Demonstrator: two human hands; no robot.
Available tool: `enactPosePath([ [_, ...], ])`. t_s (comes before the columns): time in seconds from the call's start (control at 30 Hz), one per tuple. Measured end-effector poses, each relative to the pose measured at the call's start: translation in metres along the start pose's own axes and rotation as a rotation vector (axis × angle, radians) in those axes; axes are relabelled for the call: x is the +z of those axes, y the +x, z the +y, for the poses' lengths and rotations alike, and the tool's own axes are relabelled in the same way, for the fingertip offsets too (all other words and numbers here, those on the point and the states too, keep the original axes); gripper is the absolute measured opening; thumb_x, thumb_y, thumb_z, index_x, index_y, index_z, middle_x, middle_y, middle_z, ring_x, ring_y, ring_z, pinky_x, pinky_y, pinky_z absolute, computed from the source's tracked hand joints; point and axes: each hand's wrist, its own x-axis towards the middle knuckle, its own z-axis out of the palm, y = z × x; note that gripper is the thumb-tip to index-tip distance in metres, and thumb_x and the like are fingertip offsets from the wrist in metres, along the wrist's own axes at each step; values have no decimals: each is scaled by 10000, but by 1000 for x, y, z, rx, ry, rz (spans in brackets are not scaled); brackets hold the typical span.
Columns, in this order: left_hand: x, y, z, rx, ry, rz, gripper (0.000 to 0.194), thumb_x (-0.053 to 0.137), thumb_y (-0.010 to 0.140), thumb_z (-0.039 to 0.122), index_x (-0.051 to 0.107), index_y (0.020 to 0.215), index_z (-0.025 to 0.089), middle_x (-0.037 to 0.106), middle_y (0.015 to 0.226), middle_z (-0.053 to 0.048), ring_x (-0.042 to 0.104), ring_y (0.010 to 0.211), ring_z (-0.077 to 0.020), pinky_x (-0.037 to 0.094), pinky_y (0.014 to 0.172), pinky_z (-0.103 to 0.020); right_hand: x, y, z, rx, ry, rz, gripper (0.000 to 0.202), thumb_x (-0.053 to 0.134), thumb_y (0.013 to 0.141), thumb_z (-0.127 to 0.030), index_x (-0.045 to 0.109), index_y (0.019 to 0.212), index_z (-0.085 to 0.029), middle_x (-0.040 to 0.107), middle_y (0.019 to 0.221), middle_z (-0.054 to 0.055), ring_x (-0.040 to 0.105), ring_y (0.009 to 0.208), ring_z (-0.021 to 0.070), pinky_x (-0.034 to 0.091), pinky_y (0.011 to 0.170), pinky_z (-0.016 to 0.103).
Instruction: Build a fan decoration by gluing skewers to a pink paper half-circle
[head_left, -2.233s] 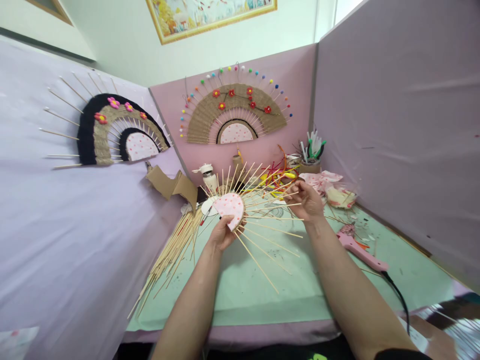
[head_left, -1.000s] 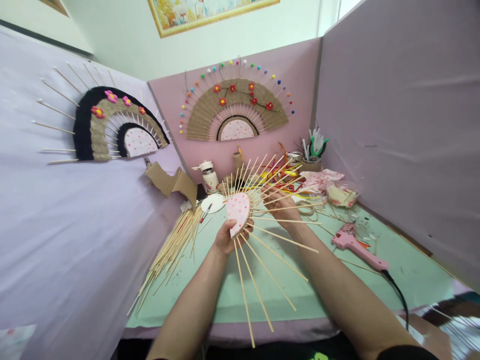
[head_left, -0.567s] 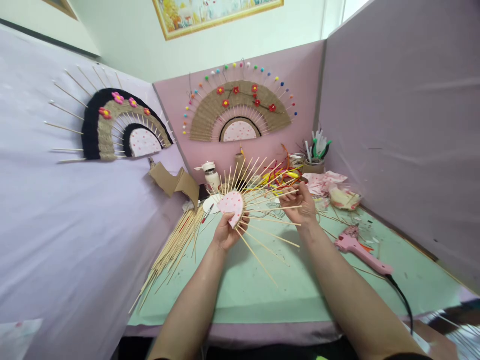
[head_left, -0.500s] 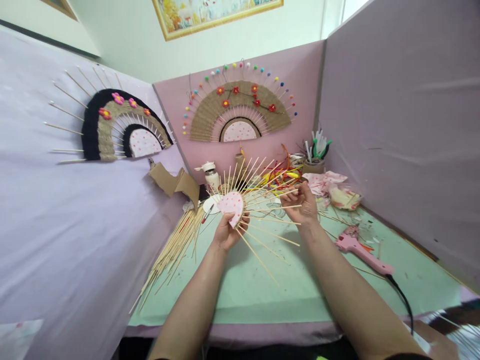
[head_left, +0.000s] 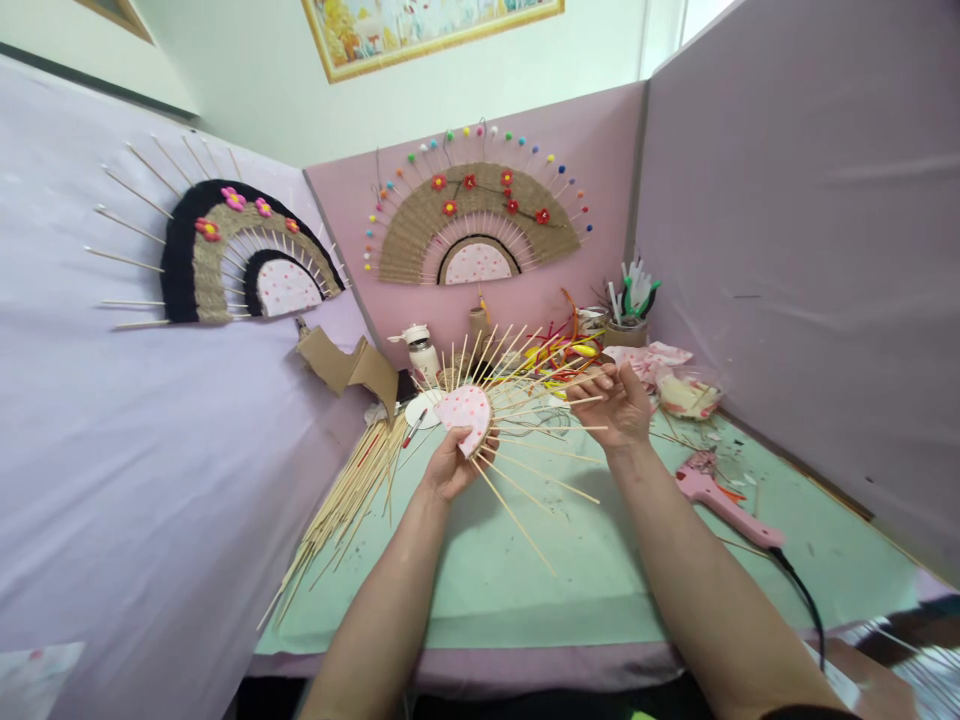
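My left hand [head_left: 452,465] is closed on the lower edge of a half-round piece [head_left: 466,410] covered in pink dotted cloth, thumb on its face. Thin wooden sticks [head_left: 544,487] fan out from its curved edge, up and to the right. By the right-hand stick tips is my right hand [head_left: 619,408], palm showing, fingers loosely bent and thumb apart. Its fingers overlap one or two tips; whether they touch them is hard to make out.
Loose sticks [head_left: 349,500] are heaped at left beside a pen [head_left: 414,428] and white disc [head_left: 424,410]. A pink glue gun [head_left: 724,503] with a black cord lies at right. Behind stand a white bottle [head_left: 421,355] and a tool pot [head_left: 628,330]. Finished fans [head_left: 480,215] hang on the partitions.
My right hand has shifted a little right, its fingers looser. The stick fan has tilted slightly, and some right-hand tips sit higher. My left hand keeps its hold.
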Motion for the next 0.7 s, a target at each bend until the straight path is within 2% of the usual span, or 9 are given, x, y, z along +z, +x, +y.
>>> enactPosePath([
  [0.17,1,0,3,-9,-8,35,248,530,727,109,581,967,70,580,760,-82,559,622,-110,476,538,-182,4,-2,-2,-17,-108,7,269,648,827,-402,570,622,-245,394,519,-73,290,420,72,372,481,241],
  [0.33,-4,0,4,-39,55,39,217,526,741,108,596,945,83,605,773,-93,578,643,-131,502,572,-213,2,-2,-6,-40,-99,-49,223,690,788,-354,595,632,-228,440,519,-85,241,398,50,334,472,237],
  [0.47,-2,0,6,-9,8,26,208,516,737,94,591,931,87,585,763,-83,565,634,-115,485,545,-180,0,-1,-6,-52,-87,-80,201,709,767,-319,602,630,-217,471,513,-87,249,402,41,345,486,223],
  [0.7,1,0,9,59,-28,42,223,520,728,95,563,946,88,562,776,-69,561,634,-100,489,556,-167,4,-3,-6,-28,-171,-33,325,647,835,-356,548,558,-218,393,457,-80,232,378,50,329,453,224],
])
